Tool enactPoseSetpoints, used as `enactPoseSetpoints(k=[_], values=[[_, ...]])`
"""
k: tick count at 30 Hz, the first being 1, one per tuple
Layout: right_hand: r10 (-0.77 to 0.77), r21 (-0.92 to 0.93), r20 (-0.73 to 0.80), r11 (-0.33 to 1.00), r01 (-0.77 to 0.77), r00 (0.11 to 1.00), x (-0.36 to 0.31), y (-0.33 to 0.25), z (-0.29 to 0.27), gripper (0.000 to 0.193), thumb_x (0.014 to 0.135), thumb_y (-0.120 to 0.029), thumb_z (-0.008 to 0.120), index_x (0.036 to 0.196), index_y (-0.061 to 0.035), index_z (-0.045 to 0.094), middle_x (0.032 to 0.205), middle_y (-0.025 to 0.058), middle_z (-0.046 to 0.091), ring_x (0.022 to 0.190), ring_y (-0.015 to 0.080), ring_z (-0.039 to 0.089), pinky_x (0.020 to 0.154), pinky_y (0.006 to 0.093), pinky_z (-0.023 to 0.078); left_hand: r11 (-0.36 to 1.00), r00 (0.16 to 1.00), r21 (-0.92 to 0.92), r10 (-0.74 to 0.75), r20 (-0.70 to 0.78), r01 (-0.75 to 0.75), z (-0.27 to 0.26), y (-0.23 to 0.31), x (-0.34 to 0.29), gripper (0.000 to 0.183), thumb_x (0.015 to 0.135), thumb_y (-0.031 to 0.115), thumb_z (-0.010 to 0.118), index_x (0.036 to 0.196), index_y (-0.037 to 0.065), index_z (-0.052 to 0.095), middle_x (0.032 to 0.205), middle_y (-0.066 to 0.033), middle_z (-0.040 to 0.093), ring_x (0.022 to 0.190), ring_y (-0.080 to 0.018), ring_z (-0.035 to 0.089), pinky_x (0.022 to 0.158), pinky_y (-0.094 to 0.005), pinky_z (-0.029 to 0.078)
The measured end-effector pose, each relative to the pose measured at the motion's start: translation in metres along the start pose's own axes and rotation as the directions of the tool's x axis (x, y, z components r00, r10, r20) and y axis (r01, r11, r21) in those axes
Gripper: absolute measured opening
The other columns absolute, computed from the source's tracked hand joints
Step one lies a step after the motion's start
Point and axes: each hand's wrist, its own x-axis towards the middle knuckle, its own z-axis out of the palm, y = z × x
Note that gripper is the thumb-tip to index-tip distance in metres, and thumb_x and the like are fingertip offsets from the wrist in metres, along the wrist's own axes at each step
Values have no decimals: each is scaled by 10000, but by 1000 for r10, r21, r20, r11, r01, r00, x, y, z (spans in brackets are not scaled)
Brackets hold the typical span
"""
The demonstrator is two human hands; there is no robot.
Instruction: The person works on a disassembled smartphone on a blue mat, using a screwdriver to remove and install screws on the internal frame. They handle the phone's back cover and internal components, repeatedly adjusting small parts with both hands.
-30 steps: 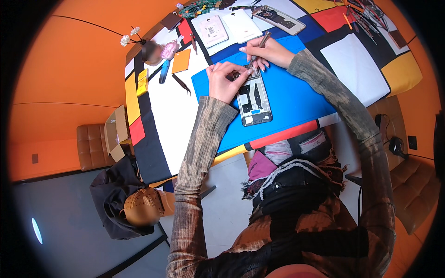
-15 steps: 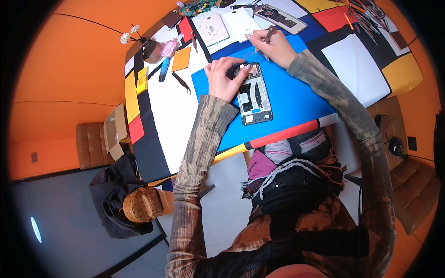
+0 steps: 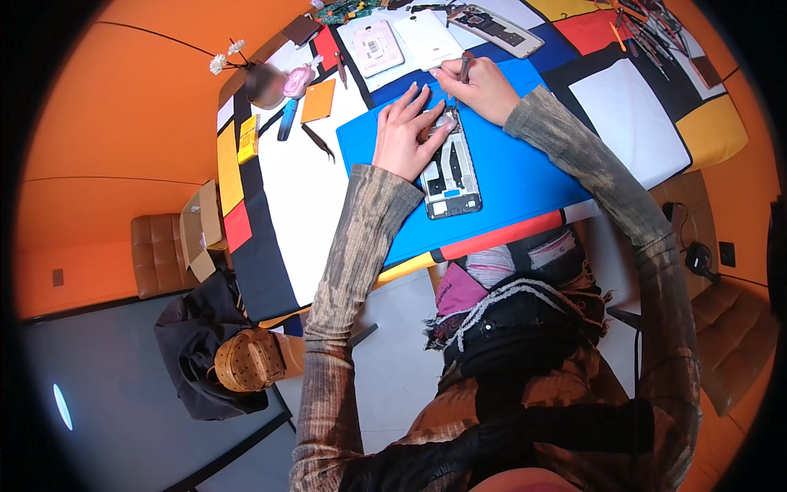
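An opened smartphone (image 3: 452, 176), its inner frame and dark parts exposed, lies on a blue mat (image 3: 525, 184). My left hand (image 3: 403, 138) rests over the phone's far end. Its fingers are spread, with the thumb and index fingertip touching the phone and covering part of that end. My right hand (image 3: 485, 88) is closed around a screwdriver with a brown handle (image 3: 466, 66). The screwdriver stands nearly upright, pointing down at the phone's far edge. Whether its tip touches a screw is too small to tell.
Beyond the mat lie a pinkish phone back (image 3: 379, 47), a white one (image 3: 429, 38) and another opened phone (image 3: 497, 29). Tweezers (image 3: 318, 141), an orange card (image 3: 318, 100) and a blue tube (image 3: 287, 120) are at left. Several thin tools (image 3: 643, 37) lie far right.
My right hand has come closer to the phone, bringing the screwdriver to its far edge and more upright. My left hand's fingers have spread farther apart over the phone.
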Motion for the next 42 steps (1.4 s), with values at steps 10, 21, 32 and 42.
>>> enactPoseSetpoints(k=[10,21,32,42], values=[[17,-69,34,997,-15,999,0,-2,-1,389,926,-321,524,668,-29,518,534,124,499,483,276,503,492,377,385,1000,1000,-8,-7,-11,6,1,1,-1,383,864,366,618,1142,106,664,1294,-134,555,1313,-280,392,1059,-426,259],[-22,-13,2,1000,22,1000,0,-1,-1,393,930,-309,520,658,-25,495,528,121,493,480,262,506,488,369,384,1000,1000,-18,-5,-3,5,1,1,-1,381,867,363,612,1147,108,658,1278,-130,568,1311,-278,398,1064,-434,249],[-18,-44,46,999,20,999,0,-1,-1,413,936,-320,513,643,-31,480,515,109,471,469,247,478,491,366,368,999,1000,-31,-15,-9,15,2,1,-1,380,864,364,616,1142,109,661,1274,-127,573,1308,-276,404,1069,-428,244],[-42,-90,47,995,46,998,0,-1,1,330,934,-345,519,765,-61,533,507,75,494,455,220,496,475,362,380,993,989,-26,114,-91,-117,-4,8,0,220,815,236,669,971,87,712,1083,-59,660,1112,-222,531,969,-387,355]])
